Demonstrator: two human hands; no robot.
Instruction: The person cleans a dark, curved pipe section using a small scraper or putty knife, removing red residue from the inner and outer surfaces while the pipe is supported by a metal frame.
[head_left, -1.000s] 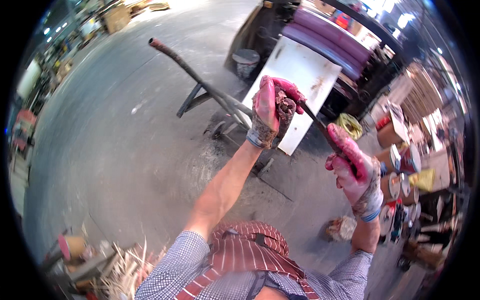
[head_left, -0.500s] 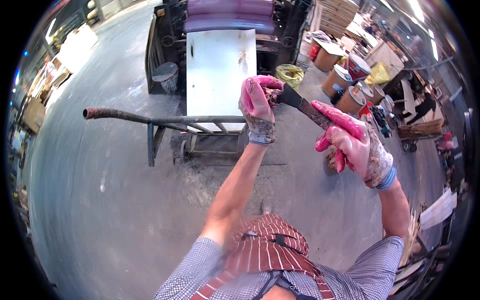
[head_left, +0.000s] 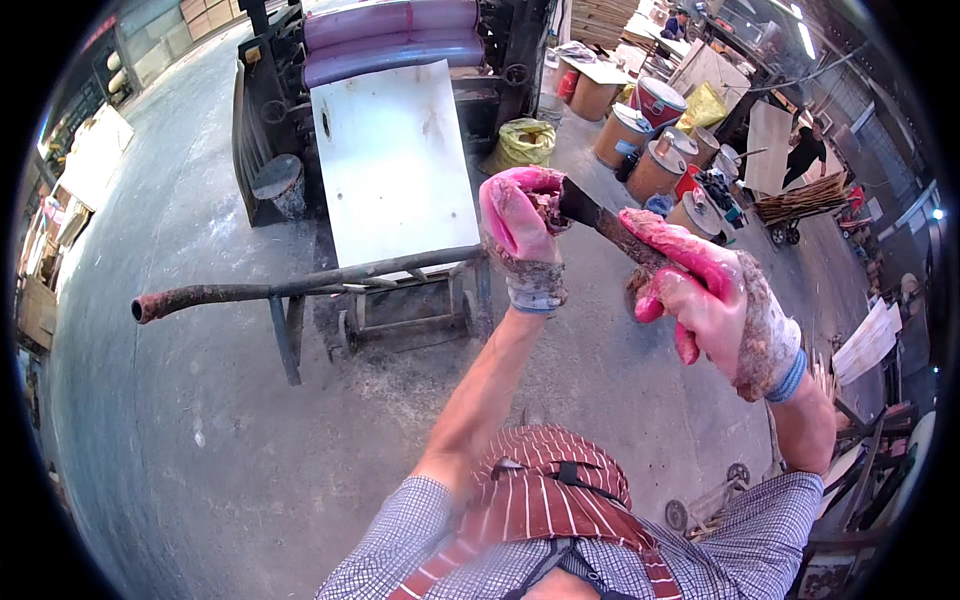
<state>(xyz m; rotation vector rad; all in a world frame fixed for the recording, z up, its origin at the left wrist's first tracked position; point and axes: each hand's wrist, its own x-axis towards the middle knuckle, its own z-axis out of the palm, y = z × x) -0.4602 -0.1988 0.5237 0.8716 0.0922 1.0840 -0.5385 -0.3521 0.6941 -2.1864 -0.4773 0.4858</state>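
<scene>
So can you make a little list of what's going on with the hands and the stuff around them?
left hand: pink glove, closed on the far end of the bar
right hand: pink glove, grips the bar's near end
bar: dark, held up between both hands
cart: rusty metal frame below the hands
board: white, lying on the cart
drums: standing at the right
floor: grey concrete

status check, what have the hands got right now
Left hand and right hand, both pink-gloved, gripping one dark crusted tool. Held up in air between them. Metal cart on floor below, apart.
</scene>
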